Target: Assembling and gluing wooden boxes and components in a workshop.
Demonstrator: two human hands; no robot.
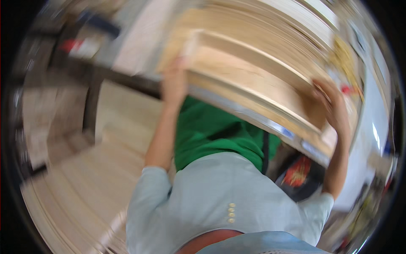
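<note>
A shallow, open-topped wooden drawer box [249, 53] of pale wood lies slantwise in front of me, its right end nearer my body. My left hand [174, 82] is at its left end, the fingers smeared by motion but closed against the wood. At the opposite end, my right hand [332, 101] grips the end wall, fingers curled over the top edge. Beneath the box is a wooden worktable [179, 40] with a greyish front edge. The box looks bare inside, though the picture is blurred.
Long pale boards [97, 182] are stacked low at my left. More boards [287, 21] lie across the far side. Yellow strands [344, 59] and a small red item [347, 89] sit right of the box. A dark container [298, 173] with red inside stands below the table's front edge.
</note>
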